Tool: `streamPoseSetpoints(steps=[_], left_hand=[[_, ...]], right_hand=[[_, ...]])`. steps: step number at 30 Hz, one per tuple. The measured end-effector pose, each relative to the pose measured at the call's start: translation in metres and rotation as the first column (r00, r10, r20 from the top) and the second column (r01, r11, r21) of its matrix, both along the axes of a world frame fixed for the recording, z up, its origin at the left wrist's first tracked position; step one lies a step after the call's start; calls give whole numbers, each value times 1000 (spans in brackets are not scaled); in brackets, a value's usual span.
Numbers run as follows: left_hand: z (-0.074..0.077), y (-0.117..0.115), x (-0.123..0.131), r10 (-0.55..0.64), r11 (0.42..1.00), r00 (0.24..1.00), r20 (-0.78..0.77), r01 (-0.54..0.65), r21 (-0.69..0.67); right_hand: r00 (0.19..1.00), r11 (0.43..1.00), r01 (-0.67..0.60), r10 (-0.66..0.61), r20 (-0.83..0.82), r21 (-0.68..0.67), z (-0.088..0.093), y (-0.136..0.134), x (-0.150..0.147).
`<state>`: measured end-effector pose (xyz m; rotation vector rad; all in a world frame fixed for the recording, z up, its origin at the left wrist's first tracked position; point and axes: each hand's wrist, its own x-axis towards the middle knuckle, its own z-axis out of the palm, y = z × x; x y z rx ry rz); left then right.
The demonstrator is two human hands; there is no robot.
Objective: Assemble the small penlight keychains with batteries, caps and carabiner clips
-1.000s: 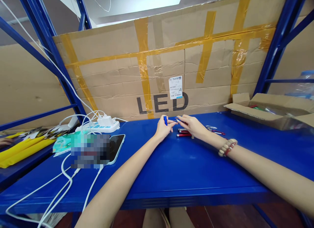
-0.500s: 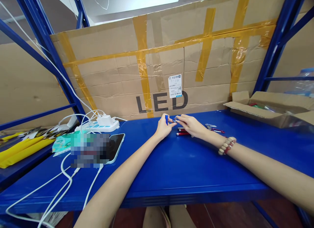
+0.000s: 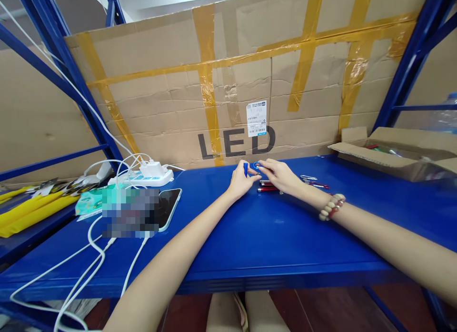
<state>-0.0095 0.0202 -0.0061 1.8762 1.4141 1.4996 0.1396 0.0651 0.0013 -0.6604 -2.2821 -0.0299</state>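
Observation:
My left hand (image 3: 240,180) is closed around a small blue cylinder (image 3: 246,169), its top showing above the fingers. Just to the right, my right hand (image 3: 280,174) pinches a blue looped piece (image 3: 256,166) that looks like a carabiner clip. The hands are close together above the blue shelf, and whether the two blue pieces are joined cannot be made out. Under and beside my right hand lie several slim red metal tubes (image 3: 268,189), partly hidden by it. A silvery clip (image 3: 307,178) and another thin red piece (image 3: 320,185) lie beyond the wrist.
An open cardboard box (image 3: 385,163) with small coloured items stands at the back right. On the left are a phone (image 3: 169,208), a white power strip (image 3: 157,178), and loose white cables (image 3: 96,246). A large taped cardboard sheet (image 3: 171,117) closes off the back.
The view has tilted slightly down. My right hand and the blue loop have shifted a little away from the left hand's fingertips; both hands keep hold of their pieces.

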Motion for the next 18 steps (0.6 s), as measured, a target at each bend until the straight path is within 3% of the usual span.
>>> streamPoseSetpoints(steps=[7,12,18], left_hand=[[-8,10,-21,153,988,976,152,-156,10],[-11,10,-23,149,989,976,159,-150,-3],[-11,9,-20,129,991,986,104,-131,8]], right_hand=[[987,992,126,-122,103,-30,-8,16,7],[964,981,193,-183,193,-35,-6,8,5],[982,994,-2,22,188,-106,-9,9,0]])
